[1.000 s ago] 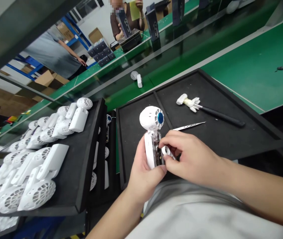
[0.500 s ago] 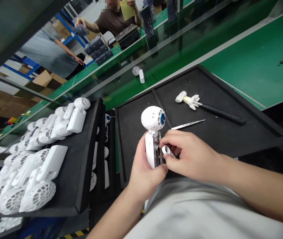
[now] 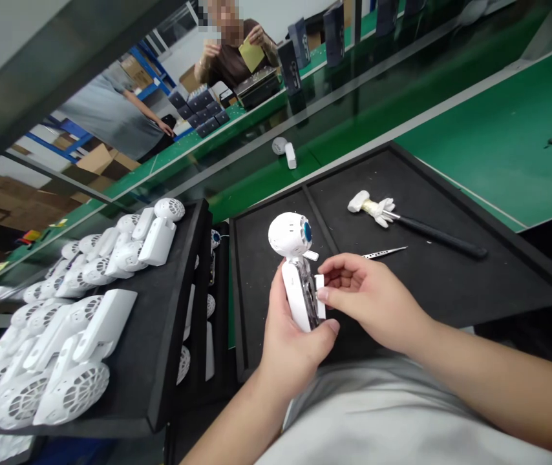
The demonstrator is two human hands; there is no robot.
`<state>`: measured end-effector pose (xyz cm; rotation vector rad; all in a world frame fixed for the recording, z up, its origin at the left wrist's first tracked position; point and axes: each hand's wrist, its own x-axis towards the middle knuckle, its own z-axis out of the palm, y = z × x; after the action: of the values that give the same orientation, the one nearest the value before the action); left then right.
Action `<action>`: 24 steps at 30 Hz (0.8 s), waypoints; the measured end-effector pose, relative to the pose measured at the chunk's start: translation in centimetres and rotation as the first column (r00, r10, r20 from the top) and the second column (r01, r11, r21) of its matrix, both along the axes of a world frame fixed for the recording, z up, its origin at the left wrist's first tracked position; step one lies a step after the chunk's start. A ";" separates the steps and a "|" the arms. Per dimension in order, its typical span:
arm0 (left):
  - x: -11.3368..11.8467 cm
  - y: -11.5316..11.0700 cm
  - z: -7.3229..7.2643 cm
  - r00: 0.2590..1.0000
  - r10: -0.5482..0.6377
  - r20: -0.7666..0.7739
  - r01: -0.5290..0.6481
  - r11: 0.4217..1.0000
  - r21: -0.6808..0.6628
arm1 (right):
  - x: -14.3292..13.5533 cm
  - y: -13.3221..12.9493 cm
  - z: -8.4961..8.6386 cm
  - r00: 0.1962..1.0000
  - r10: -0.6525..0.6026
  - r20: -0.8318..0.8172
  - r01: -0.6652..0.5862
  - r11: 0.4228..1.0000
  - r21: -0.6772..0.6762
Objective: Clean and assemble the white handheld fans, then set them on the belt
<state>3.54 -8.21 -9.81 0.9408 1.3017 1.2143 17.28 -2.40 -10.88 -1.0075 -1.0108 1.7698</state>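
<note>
My left hand (image 3: 290,336) is closed around the handle of a white handheld fan (image 3: 289,234), which stands nearly upright with its round head on top. A blue centre shows on the head's right side. The handle is open on the right, and dark inner parts are visible there. My right hand (image 3: 368,290) pinches a small white plastic part (image 3: 320,296) against that open side; I cannot tell whether it is attached. Behind the hands lie white tweezers (image 3: 385,252) and a black-handled hammer (image 3: 431,229) with a white wrapped head.
A black tray (image 3: 145,361) on the left bears several white fan shells (image 3: 75,391). The hands work over another black tray (image 3: 450,184). One white fan piece (image 3: 290,156) lies on the green bench beyond. Two people are across the bench, one holding yellow paper (image 3: 251,55).
The small white part has turned from end-on to upright along the open handle. The fan tilts slightly left. Across the bench, a person's hand no longer holds the dark object.
</note>
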 end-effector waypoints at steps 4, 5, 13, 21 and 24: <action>0.0 -0.3 -0.3 0.999 -0.005 -0.043 0.004 1.000 -0.017 | -0.5 -0.5 -0.2 0.999 0.012 0.044 -0.010 0.999 -0.046; 0.0 -0.3 -0.5 0.998 -0.001 -0.058 0.000 1.000 -0.015 | -0.7 -0.6 -0.3 0.998 0.013 0.067 -0.011 0.999 -0.036; -1.1 0.6 -1.2 0.978 0.080 0.192 -0.071 0.996 -0.057 | 4.1 4.1 -3.0 0.688 -0.268 0.674 -0.242 0.792 0.561; -2.6 0.8 0.7 0.883 0.209 0.420 -0.185 0.978 -0.097 | 10.5 11.4 -6.3 0.017 -0.278 0.960 -0.426 0.867 0.258; -2.8 1.1 1.1 0.859 0.234 0.456 -0.225 0.971 -0.074 | 10.6 8.2 -4.3 0.103 -0.326 0.940 -0.408 0.848 0.339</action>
<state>0.75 -7.13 -8.74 0.4419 1.0517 1.4997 27.84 5.84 -15.19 -1.8309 -2.2493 0.3534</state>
